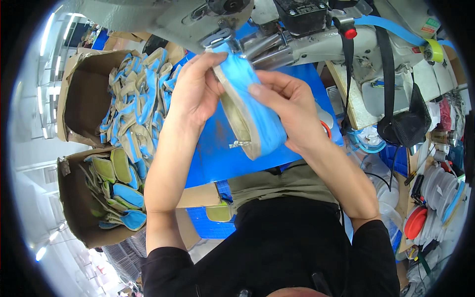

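Both of my hands hold a blue fabric pouch (264,126) with a beige border and an olive inner side. Its upper end lies at the needle area of a grey sewing machine (297,47). My left hand (200,84) is closed on the beige edge near the top, with the thumb up by the machine's metal parts. On the other side, my right hand (291,106) grips the blue face, thumb on top and fingers partly hidden. A short whitish cord or zipper end (239,144) sticks out from the pouch's lower left edge.
Beneath the pouch is a blue work surface (210,158). To the left, a heap of blue and beige strips (143,94) lies by a cardboard box (94,99); another box (74,198) holds green and blue panels. White spools (438,193) and a red one (415,222) stand right.
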Available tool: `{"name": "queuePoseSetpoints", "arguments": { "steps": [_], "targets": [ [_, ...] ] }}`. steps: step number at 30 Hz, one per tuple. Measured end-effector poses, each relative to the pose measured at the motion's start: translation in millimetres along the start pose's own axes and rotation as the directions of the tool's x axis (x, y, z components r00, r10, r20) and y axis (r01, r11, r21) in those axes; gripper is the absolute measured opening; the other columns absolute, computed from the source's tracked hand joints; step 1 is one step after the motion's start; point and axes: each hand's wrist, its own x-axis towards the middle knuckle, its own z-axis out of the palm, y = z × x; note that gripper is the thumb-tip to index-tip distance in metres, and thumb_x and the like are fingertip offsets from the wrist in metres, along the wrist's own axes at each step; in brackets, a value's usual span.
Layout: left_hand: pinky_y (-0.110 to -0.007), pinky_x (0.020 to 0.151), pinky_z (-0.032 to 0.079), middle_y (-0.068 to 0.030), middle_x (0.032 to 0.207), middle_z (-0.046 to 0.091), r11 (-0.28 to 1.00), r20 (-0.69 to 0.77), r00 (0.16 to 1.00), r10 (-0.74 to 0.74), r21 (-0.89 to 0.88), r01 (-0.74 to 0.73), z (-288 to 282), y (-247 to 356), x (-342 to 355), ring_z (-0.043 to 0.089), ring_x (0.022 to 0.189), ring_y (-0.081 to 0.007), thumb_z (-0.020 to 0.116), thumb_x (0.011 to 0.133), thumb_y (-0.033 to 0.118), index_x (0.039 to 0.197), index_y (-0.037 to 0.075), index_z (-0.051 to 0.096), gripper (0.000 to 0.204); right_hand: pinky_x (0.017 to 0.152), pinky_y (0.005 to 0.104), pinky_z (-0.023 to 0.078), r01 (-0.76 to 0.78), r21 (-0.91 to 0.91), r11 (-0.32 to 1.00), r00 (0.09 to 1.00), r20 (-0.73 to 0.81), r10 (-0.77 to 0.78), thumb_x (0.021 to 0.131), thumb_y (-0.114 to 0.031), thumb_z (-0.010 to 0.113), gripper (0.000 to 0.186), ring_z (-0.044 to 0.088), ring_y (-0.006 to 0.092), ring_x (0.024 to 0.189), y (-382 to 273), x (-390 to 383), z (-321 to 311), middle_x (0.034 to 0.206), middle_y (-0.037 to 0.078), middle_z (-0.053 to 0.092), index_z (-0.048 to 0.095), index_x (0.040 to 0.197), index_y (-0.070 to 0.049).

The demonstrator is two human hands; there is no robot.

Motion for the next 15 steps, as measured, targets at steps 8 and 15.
{"name": "queuePoseSetpoints", "arguments": {
  "steps": [8,15],
  "targets": [
    [-0.040,0.086,0.062,-0.0137,0.111,0.067,0.994,0.037,0.997,0.067,-0.087,-0.063,6.9,4.8,-4.0,0.071,0.094,-0.0231,0.062,0.095,0.006,0.120,-0.005,0.056,0.028,0.074,0.0257,0.056,0.031,0.026,0.999,0.999,0.019,-0.031,0.094,-0.008,0.072,0.029,0.070,0.0108,0.084,-0.7,3.9,1.3,0.099,0.010,0.074,0.069,0.119,0.005],
    [-0.041,0.086,0.062,-0.0121,0.111,0.065,0.997,0.032,0.997,0.070,0.035,-0.071,12.8,-1.3,-23.0,0.070,0.098,-0.0225,0.066,0.092,0.005,0.124,-0.005,0.052,0.036,0.080,0.0261,0.055,0.033,-0.001,0.999,0.999,0.032,-0.032,0.094,-0.007,0.072,0.029,0.070,0.0112,0.089,-1.1,-3.9,2.4,0.103,0.011,0.075,0.068,0.120,0.005]
  ]
}}
